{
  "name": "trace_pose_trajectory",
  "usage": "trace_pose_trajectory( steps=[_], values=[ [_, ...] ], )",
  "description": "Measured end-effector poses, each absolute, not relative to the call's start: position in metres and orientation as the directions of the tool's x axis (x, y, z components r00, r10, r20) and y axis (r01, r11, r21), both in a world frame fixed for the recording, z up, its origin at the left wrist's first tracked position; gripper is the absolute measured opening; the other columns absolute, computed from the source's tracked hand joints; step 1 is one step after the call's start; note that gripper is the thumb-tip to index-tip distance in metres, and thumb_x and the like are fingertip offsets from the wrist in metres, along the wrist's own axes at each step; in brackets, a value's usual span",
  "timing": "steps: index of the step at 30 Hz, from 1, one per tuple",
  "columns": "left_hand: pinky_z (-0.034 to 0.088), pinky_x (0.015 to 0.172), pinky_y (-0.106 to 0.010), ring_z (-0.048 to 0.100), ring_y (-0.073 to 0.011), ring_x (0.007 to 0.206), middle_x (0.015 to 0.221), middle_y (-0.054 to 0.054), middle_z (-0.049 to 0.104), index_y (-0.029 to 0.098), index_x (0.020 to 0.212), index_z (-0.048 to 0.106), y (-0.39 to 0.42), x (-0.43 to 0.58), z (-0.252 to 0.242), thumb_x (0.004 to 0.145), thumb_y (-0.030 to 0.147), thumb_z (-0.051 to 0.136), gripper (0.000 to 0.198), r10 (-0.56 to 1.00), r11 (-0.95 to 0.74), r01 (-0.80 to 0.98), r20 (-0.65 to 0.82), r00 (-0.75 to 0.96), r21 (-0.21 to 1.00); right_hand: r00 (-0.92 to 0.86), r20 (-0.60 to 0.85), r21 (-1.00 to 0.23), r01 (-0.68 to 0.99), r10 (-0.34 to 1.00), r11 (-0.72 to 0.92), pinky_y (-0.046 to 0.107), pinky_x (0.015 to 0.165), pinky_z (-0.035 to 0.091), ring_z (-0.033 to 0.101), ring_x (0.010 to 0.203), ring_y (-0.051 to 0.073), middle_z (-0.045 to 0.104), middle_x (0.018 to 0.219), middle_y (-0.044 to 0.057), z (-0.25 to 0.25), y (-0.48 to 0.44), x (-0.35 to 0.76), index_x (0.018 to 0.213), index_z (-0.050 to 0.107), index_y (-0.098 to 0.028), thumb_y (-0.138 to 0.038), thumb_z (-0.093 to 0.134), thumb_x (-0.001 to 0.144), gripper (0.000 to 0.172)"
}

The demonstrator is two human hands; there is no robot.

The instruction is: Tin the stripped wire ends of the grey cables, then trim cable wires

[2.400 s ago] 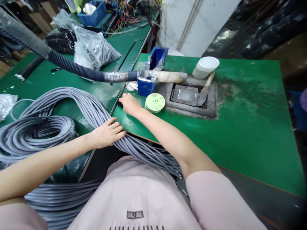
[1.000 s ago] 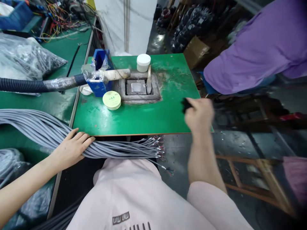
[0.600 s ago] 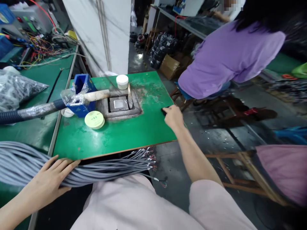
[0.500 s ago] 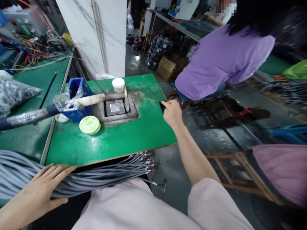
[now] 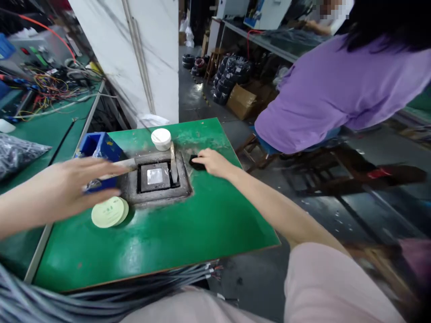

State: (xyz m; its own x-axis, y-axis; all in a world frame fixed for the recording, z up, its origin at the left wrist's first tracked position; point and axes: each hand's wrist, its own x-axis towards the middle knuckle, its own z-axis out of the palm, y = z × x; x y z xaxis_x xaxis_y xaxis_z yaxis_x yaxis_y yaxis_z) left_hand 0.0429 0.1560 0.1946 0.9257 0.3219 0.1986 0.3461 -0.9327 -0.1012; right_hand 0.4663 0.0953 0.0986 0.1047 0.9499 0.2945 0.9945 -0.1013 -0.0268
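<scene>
My right hand [image 5: 213,162] rests on the green table [image 5: 175,242], its fingers on a small black object [image 5: 196,163] just right of the sunken metal pot [image 5: 155,176]. My left hand [image 5: 72,186] is raised above the table's left part, fingers stretched out and motion-blurred, in front of the blue bin [image 5: 97,148] and above a round pale-green tin [image 5: 108,212]. It holds nothing. The bundle of grey cables [image 5: 84,303] lies along the table's near edge, with stripped ends [image 5: 212,271] pointing right.
A white jar [image 5: 161,138] stands behind the pot, and a metal blade [image 5: 173,163] leans in it. A person in a purple shirt [image 5: 336,94] sits to the right on a wooden stool. Coloured wires [image 5: 50,83] and a bag of parts [image 5: 16,154] lie on the left bench.
My left hand left the cable bundle and rose over the table. My right hand carried the black object from the table's right edge to beside the pot. The view tilted up and right.
</scene>
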Motion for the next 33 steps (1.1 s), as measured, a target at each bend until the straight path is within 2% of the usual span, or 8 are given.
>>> trace_pose_trajectory(
  steps=[4,7,12,17,22,27,30,33],
  values=[
    [0.047,0.094,-0.038,0.059,-0.0258,0.109,0.124,-0.012,0.060,0.015,0.131,0.048,0.220,0.148,0.205,0.083,0.047,0.056,0.059,0.382,-0.909,0.382,0.035,0.924,-0.167,0.303,0.354,-0.015,0.948,0.885,-0.319,0.036,0.075,0.036,0.051,0.090,0.023,0.061,0.096,0.025,0.114,0.095,0.522,0.103,0.072,-0.001,-0.007,0.045,0.082,0.035],
    [0.042,0.100,-0.036,0.052,-0.0289,0.121,0.136,-0.018,0.050,0.010,0.139,0.037,0.264,0.200,0.190,0.072,0.045,0.065,0.081,0.396,-0.910,0.378,-0.092,0.913,-0.171,0.361,0.438,-0.035,0.922,0.823,-0.386,0.037,0.079,0.038,0.051,0.096,0.026,0.060,0.108,0.024,0.122,0.096,0.560,0.116,0.068,-0.005,-0.006,0.039,0.081,0.046],
    [0.040,0.100,-0.041,0.045,-0.0368,0.128,0.144,-0.027,0.039,0.005,0.148,0.015,0.308,0.239,0.155,0.063,0.053,0.069,0.111,0.471,-0.882,0.458,-0.157,0.868,-0.111,0.269,0.406,-0.059,0.961,0.873,-0.269,0.037,0.084,0.046,0.056,0.096,0.027,0.063,0.105,0.014,0.104,0.107,0.552,0.113,0.071,-0.014,-0.006,0.039,0.076,0.050],
    [0.043,0.094,-0.036,0.054,-0.0302,0.118,0.138,-0.022,0.049,0.008,0.149,0.011,0.322,0.244,0.141,0.066,0.046,0.068,0.107,0.381,-0.925,0.380,-0.094,0.920,-0.034,0.195,0.432,-0.148,0.979,0.880,-0.144,0.039,0.091,0.048,0.060,0.102,0.026,0.066,0.106,0.013,0.105,0.128,0.540,0.110,0.072,-0.018,-0.008,0.042,0.075,0.047],
    [0.044,0.093,-0.030,0.060,-0.0250,0.111,0.133,-0.020,0.054,0.004,0.149,0.005,0.318,0.224,0.184,0.071,0.038,0.066,0.105,0.491,-0.871,0.487,-0.072,0.868,-0.067,0.169,0.450,-0.252,0.966,0.877,-0.056,0.042,0.087,0.050,0.064,0.097,0.028,0.070,0.104,0.011,0.131,0.180,0.512,0.108,0.073,-0.019,-0.010,0.047,0.074,0.044],
    [0.045,0.085,-0.021,0.064,-0.0118,0.099,0.131,-0.016,0.054,-0.002,0.147,0.005,0.309,0.168,0.258,0.082,0.042,0.052,0.092,0.605,-0.789,0.600,0.001,0.796,-0.133,-0.155,0.443,-0.333,0.886,0.883,0.322,0.038,0.089,0.050,0.064,0.099,0.023,0.071,0.104,0.005,0.138,0.258,0.407,0.108,0.073,-0.019,-0.006,0.047,0.075,0.045],
    [0.046,0.086,-0.024,0.063,-0.0167,0.104,0.129,-0.018,0.055,-0.002,0.146,0.008,0.310,0.131,0.284,0.078,0.047,0.056,0.096,0.677,-0.719,0.666,0.016,0.736,-0.197,-0.433,0.361,-0.272,0.799,0.826,0.537,0.030,0.091,0.047,0.062,0.099,0.017,0.071,0.106,0.003,0.120,0.286,0.325,0.107,0.073,-0.020,0.000,0.045,0.076,0.046],
    [0.047,0.086,-0.030,0.062,-0.0239,0.106,0.125,-0.016,0.056,-0.002,0.146,0.007,0.317,0.098,0.292,0.076,0.054,0.051,0.100,0.729,-0.661,0.716,0.034,0.684,-0.222,-0.579,0.252,-0.161,0.765,0.775,0.624,0.019,0.080,0.046,0.062,0.090,0.010,0.071,0.097,-0.001,0.102,0.293,0.291,0.096,0.075,-0.023,-0.002,0.055,0.077,0.035]
  ],
)
